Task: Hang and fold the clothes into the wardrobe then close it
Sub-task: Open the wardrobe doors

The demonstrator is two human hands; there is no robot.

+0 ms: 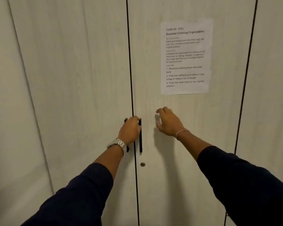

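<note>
The pale wood-grain wardrobe fills the view, with its left door (75, 95) and right door (178, 176) meeting at a dark centre seam, both closed. Two black vertical bar handles flank the seam. My left hand (130, 129) lies over the left handle (127, 150) with its fingers curled round it, and the thumb sits against the right handle (140, 144). My right hand (167, 122) hovers just off the right door, fingers loosely curled and holding nothing, casting a shadow on the panel. No clothes are in view.
A printed task sheet (185, 56) is taped to the right door above my right hand. A small round lock (142, 164) sits below the right handle. Another wardrobe panel (271, 79) adjoins on the right, and a plain wall panel (5, 111) on the left.
</note>
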